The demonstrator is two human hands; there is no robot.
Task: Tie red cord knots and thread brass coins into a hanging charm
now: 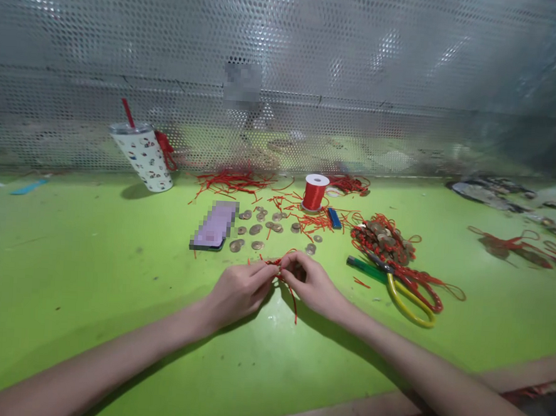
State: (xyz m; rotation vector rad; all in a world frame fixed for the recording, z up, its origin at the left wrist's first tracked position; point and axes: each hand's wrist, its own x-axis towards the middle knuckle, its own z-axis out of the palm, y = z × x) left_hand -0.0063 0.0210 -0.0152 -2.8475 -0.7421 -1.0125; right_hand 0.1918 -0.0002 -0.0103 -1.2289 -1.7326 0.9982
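My left hand and my right hand meet at the middle of the green table, fingertips nearly touching. Both pinch a red cord, whose loose end hangs down toward me. Part of the cord shows above the fingers, but the knotted part between them is mostly hidden. Whether a coin sits in the cord I cannot make out. Just beyond my hands lie several loose brass-coloured coins. To the right is a pile of coins tied with red cord.
Scissors with one yellow handle and a green lighter lie right of my hands. A phone, a spool of red cord, a blue lighter and a patterned tumbler stand or lie farther back, before a perforated metal wall.
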